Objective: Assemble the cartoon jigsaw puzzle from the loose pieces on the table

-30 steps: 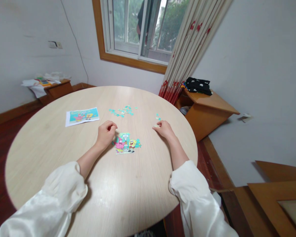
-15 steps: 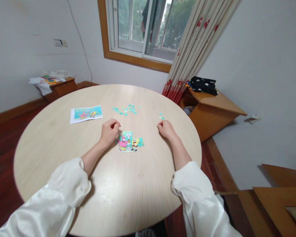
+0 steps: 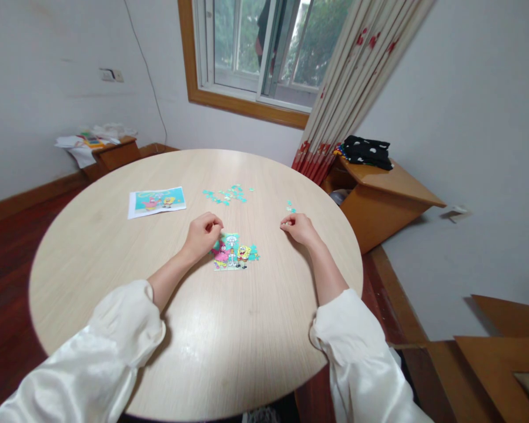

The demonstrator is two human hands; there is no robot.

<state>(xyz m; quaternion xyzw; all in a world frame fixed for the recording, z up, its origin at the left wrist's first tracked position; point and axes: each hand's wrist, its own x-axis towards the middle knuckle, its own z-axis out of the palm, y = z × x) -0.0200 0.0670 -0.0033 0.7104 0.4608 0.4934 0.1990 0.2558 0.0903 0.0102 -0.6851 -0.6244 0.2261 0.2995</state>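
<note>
A partly assembled jigsaw puzzle point(image 3: 231, 254) with a pink, a pale and a yellow cartoon figure lies flat on the table. My left hand point(image 3: 204, 236) is at its upper left corner, fingers curled into a pinch and covering part of that edge. Whatever the pinch holds, if anything, is hidden. To the right, apart from the puzzle, my right hand point(image 3: 300, 228) has thumb and forefinger pressed together; anything between them is too small to name. Just beyond it lie a few loose puzzle pieces point(image 3: 290, 207). A larger scatter of turquoise pieces point(image 3: 227, 194) lies behind the puzzle.
A printed reference picture point(image 3: 157, 202) lies at the left on the round wooden table point(image 3: 229, 329). Behind the table are a window point(image 3: 264, 53) and a curtain point(image 3: 348, 76). A wooden cabinet point(image 3: 379, 200) bearing dark cloth point(image 3: 367, 152) stands at the right.
My left hand has shifted right, nearer the puzzle's top left corner, fingers still pinched. My right hand stays in nearly the same place. The view has moved slightly.
</note>
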